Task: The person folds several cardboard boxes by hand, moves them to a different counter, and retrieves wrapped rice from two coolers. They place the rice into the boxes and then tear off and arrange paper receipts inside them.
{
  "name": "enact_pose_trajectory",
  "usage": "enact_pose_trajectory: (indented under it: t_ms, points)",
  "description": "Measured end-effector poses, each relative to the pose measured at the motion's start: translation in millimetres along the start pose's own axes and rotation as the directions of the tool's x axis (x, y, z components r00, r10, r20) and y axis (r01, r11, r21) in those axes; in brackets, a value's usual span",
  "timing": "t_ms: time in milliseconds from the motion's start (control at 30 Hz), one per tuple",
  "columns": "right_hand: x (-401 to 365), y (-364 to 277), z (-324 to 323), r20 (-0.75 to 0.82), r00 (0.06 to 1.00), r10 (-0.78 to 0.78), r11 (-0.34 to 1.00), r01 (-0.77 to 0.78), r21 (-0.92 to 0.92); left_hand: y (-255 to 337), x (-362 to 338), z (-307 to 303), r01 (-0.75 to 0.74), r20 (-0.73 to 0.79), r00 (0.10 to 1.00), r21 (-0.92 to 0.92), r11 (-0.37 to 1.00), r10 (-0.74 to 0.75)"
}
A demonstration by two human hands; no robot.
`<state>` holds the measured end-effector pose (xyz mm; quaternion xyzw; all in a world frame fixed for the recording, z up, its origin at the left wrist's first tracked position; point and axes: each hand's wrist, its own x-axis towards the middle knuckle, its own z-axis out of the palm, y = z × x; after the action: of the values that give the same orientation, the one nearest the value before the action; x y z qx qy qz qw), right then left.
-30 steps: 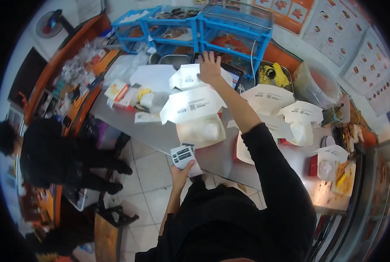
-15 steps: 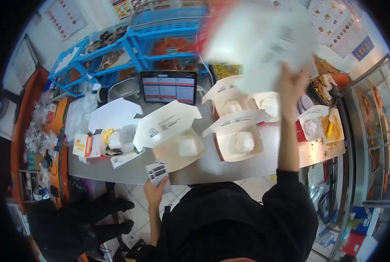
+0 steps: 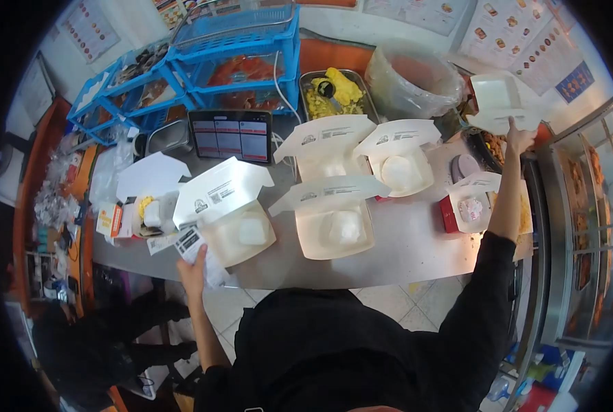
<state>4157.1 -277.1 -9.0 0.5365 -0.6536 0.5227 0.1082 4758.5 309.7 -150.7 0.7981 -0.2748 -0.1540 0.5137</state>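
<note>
My left hand (image 3: 192, 273) is closed on a printed paper slip (image 3: 189, 240) at the counter's front edge, beside an open white takeaway box (image 3: 225, 196) with a white cup in it. Stretched out to the far right, my right hand (image 3: 521, 139) grips the edge of another open takeaway box (image 3: 497, 94), which looks empty. It is held up above a black pan (image 3: 486, 147) of food. Between my hands stand several more open boxes, among them a front one (image 3: 313, 237) with a white wrapped item and a smaller one (image 3: 397, 154) with a round lidded cup.
A tablet (image 3: 231, 136) stands at the back, near blue crates (image 3: 232, 69). Behind the boxes are a metal tray (image 3: 368, 103) of yellow food and a clear bag-lined bin (image 3: 416, 82). A glass display cabinet (image 3: 585, 226) borders the right. Another person's dark-clothed legs (image 3: 148, 312) show lower left.
My right hand has moved right and down, carrying the takeaway box from high above the counter towards the pan. My left hand, still holding the slip, appears further left as the view shifted.
</note>
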Motion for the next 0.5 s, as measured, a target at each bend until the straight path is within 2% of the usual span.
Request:
enact_pose_trajectory:
  t_ms: [67,100,133,167,200,233,267,367,400,467,500]
  points:
    - [-36.7,-28.0,-9.9,-0.208,0.954,-0.218,0.967,0.239,0.082,7.0,8.8,5.4,0.007,0.030,1.000,0.014,1.000,-0.008]
    - [-69.6,-59.9,-33.2,-0.022,0.967,-0.252,0.901,0.243,0.358,14.7,9.4,11.2,-0.021,0.055,0.998,0.158,0.987,0.012]
    - [-91.8,-42.3,-35.3,0.408,0.887,-0.216,0.947,0.090,0.307,20.7,9.2,17.8,-0.046,0.082,0.996,0.296,0.954,0.023]
    - [-134.5,-73.7,-63.4,0.723,0.595,-0.352,0.926,0.109,0.361,23.8,10.0,23.2,-0.031,0.066,0.998,0.303,0.952,0.011]
    - [-184.1,-53.0,-66.0,0.840,0.197,-0.506,0.809,-0.230,0.541,25.0,10.7,28.2,-0.141,0.071,0.990,0.481,0.865,0.122]
    - [-234.8,-104.4,-105.1,0.999,-0.022,0.032,0.953,-0.302,-0.037,24.8,10.4,31.9,-0.234,0.099,0.970,0.639,0.733,0.223]
    - [-265.6,-138.4,-113.4,0.917,-0.333,0.221,0.958,-0.103,-0.269,23.3,10.2,33.4,-0.217,0.087,0.973,0.648,0.730,0.213]
    - [-357.4,-131.5,-114.0,0.986,-0.069,-0.154,0.974,-0.180,0.140,14.4,13.5,37.6,-0.164,0.015,0.975,0.719,0.675,0.222]
    - [-369.6,-125.8,-115.8,0.983,-0.083,-0.162,0.973,-0.178,0.145,18.3,13.2,40.1,-0.148,0.004,0.977,0.725,0.673,0.211]
    - [-385.5,-119.2,-122.4,0.977,0.055,-0.207,0.932,-0.292,0.214,29.9,17.4,50.4,-0.026,-0.047,0.993,0.813,0.582,0.110]
    - [-385.8,-124.8,-131.8,0.979,0.069,-0.192,0.943,-0.264,0.204,30.1,23.4,56.6,0.027,-0.073,0.995,0.836,0.548,0.062]
